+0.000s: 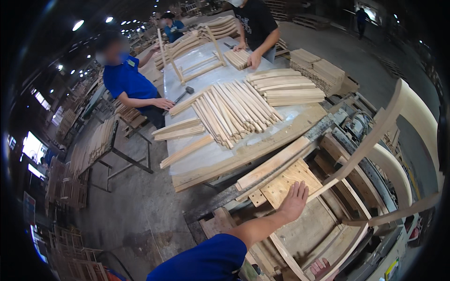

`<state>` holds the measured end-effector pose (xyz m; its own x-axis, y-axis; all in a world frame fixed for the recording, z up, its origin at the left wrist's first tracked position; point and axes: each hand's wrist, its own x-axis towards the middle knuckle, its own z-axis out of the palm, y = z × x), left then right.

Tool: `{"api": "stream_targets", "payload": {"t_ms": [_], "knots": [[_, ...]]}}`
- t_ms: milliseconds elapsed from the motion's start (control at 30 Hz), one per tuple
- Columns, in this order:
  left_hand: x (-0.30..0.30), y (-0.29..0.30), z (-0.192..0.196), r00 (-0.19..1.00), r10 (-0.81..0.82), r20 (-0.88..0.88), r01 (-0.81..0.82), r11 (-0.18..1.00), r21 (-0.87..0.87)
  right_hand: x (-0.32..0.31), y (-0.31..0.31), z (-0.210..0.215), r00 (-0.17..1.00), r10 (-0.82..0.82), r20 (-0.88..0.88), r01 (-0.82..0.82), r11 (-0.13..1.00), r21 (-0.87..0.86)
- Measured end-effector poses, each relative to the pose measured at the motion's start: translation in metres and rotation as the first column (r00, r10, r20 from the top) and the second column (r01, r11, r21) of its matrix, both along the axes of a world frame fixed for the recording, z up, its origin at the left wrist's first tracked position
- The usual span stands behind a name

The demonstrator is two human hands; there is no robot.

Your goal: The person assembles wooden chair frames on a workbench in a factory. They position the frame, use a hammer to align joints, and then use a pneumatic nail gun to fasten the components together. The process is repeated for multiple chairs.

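Chair frame [373,136]: located at right, beside the near end of the worktop [262,148]. Left hand [294,202]: laid palm down on the frame, next to the plywood [279,186]; fingers extended, close together. Right hand [320,268]: at the near rail, partly hidden; whether its fingers grip cannot be told. Worktop load: slats [234,110] in several piles, 1 mallet [182,95], 1 upright wooden assembly [202,71]. Labels: 1 badge [131,62] on a co-worker's blue shirt; 1 yellow label [391,269], lower right. Lettering on both: too small to read.

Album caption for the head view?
Left hand and right hand at a curved wooden frame, sticks piled on the table beyond.
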<state>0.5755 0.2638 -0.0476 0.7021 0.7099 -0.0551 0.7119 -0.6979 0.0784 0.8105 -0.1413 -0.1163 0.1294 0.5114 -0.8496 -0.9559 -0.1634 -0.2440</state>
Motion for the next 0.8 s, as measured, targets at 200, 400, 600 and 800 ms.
{"api": "stream_targets", "payload": {"t_ms": [200,400,600,800], "knots": [[-0.006,0.004,0.001,1.0,0.027,-0.011,-0.026,0.998,0.059,-0.008,-0.002,-0.016,0.984,0.09,-0.153,-0.049,0.967,0.25],[-0.009,-0.001,0.001,0.999,0.012,-0.033,-0.011,0.999,0.036,-0.015,0.004,0.011,0.985,0.071,0.157,-0.046,0.986,-0.162],[-0.006,-0.003,0.004,0.999,0.009,-0.051,-0.006,0.997,0.071,-0.018,0.008,0.025,0.972,0.127,0.2,-0.093,0.981,-0.17],[-0.005,0.001,0.002,1.0,0.006,-0.022,-0.004,0.995,0.096,-0.024,0.027,0.048,0.965,0.133,0.227,-0.092,0.978,-0.185]]}}
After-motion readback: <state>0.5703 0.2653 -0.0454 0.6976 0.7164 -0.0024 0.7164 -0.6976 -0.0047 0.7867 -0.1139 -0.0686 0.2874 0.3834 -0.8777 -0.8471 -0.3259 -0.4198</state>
